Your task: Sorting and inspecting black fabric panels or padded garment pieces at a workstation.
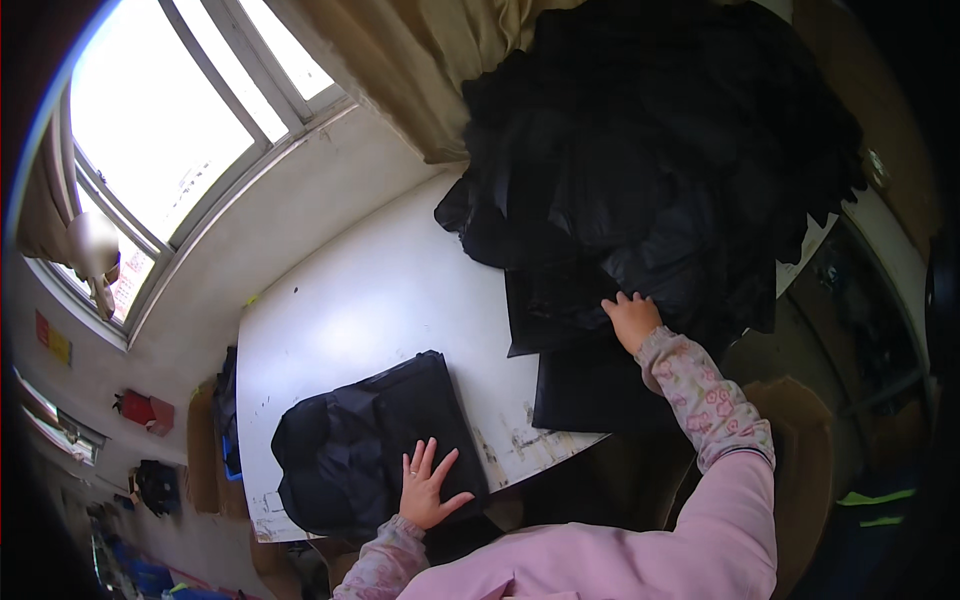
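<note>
My left hand [430, 485] lies flat with spread fingers on a neat stack of folded black garments [340, 450] near the front left of the table; a ring shows on one finger. Farther right, my right hand [632, 320] touches the near edge of a large, loose heap of black fabric pieces [640, 150]. Its fingers are a little bent and apart, resting on the dark cloth. Below that hand, a flat black piece [600, 390] hangs over the table's near edge. Single layers in the heap are hard to tell apart.
The white table [340, 290] has worn, stained front edges. Beyond it are a wall with a window [170, 120] and a tan curtain [400, 70]. An open cardboard box [800, 430] stands at my right, another carton [205, 450] past the table's left end.
</note>
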`<state>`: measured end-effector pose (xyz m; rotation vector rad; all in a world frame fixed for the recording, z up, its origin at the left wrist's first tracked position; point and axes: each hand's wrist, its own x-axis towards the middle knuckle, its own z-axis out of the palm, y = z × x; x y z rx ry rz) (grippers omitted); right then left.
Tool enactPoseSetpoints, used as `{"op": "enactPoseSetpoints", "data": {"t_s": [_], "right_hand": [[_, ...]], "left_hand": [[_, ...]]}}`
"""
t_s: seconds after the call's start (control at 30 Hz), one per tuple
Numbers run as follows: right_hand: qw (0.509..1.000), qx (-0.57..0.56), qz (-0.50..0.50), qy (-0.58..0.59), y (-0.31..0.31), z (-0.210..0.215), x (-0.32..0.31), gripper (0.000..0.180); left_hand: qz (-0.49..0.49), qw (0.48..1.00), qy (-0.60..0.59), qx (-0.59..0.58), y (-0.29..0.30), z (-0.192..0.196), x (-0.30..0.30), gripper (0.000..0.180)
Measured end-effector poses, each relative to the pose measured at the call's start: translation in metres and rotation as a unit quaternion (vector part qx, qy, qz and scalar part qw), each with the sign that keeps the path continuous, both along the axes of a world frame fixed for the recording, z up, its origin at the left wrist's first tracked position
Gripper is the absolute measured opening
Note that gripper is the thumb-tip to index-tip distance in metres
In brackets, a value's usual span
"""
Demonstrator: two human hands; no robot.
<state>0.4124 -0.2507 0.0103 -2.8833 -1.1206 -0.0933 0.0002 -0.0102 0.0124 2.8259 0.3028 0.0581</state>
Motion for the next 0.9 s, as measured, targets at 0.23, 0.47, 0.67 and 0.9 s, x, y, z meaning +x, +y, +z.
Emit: {"op": "enactPoseSetpoints", "data": {"t_s": [0.23, 0.47, 0.67, 0.9], "right_hand": [[0.993, -0.014, 0.085, -0.08, -0.05, -0.034, -0.078, 0.05], [0.921, 0.332, -0.017, 0.205, -0.033, 0.044, -0.028, 0.048], [0.873, 0.401, -0.278, 0.008, -0.006, -0.017, 0.084, 0.065], [0.644, 0.649, -0.013, 0.405, 0.032, 0.095, -0.016, 0.032]], "left_hand": [[0.0, 1.0, 0.007, 0.011, 0.002, 0.001, 0.005, 0.081], [0.012, 1.0, 0.0, 0.012, 0.003, 0.004, -0.001, 0.08], [-0.012, 1.0, -0.006, 0.007, 0.003, 0.004, 0.007, 0.078], [-0.04, 0.968, -0.163, -0.184, -0.014, 0.066, 0.027, 0.04]]}}
